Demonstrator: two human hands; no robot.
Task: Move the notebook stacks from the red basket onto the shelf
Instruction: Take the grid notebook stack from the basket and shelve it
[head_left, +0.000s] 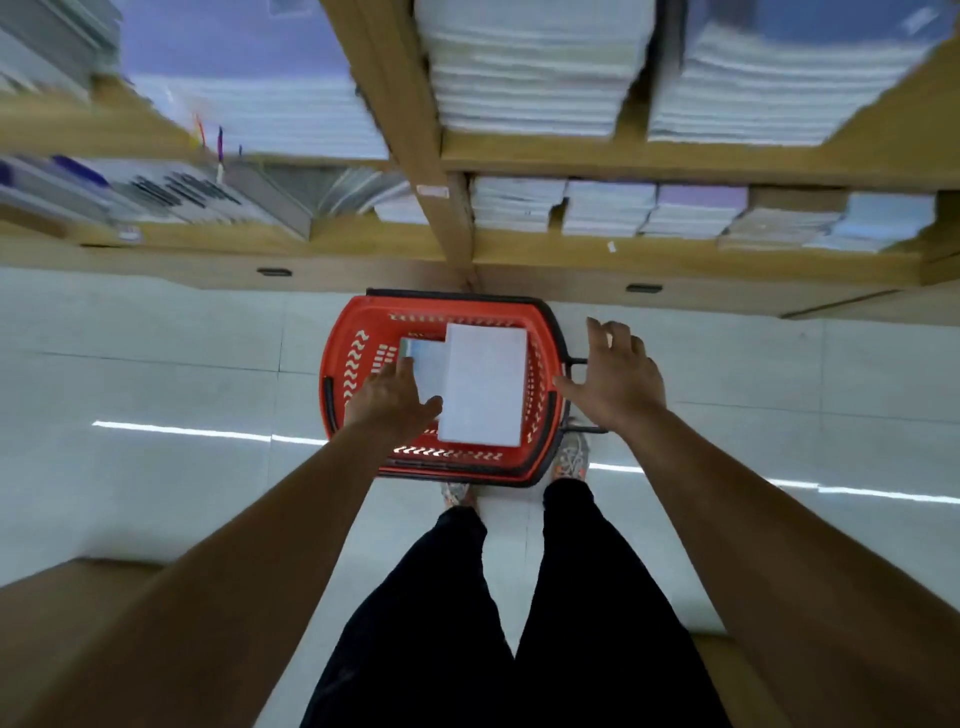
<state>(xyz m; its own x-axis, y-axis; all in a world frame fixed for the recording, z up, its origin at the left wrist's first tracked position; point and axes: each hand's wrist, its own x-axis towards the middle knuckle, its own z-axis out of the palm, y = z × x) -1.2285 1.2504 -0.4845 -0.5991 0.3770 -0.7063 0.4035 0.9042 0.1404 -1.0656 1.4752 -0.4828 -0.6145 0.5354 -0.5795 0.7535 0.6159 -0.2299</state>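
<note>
A red basket (358, 364) with black handles stands on the floor in front of the wooden shelf (675, 254). Inside it a tall white notebook stack (485, 384) fills the right half, and a lower stack (428, 364) lies to its left. My left hand (392, 397) reaches down into the basket, fingers spread, over the lower stack and beside the tall one. My right hand (615, 376) hovers open just outside the basket's right rim, holding nothing.
Stacks of notebooks (608, 208) fill the lower shelf row and taller piles (530, 67) sit above. Pens and stationery (171, 187) lie on the left shelf. My legs and shoes (571, 457) stand right behind the basket. Pale tiled floor (156, 364) surrounds it.
</note>
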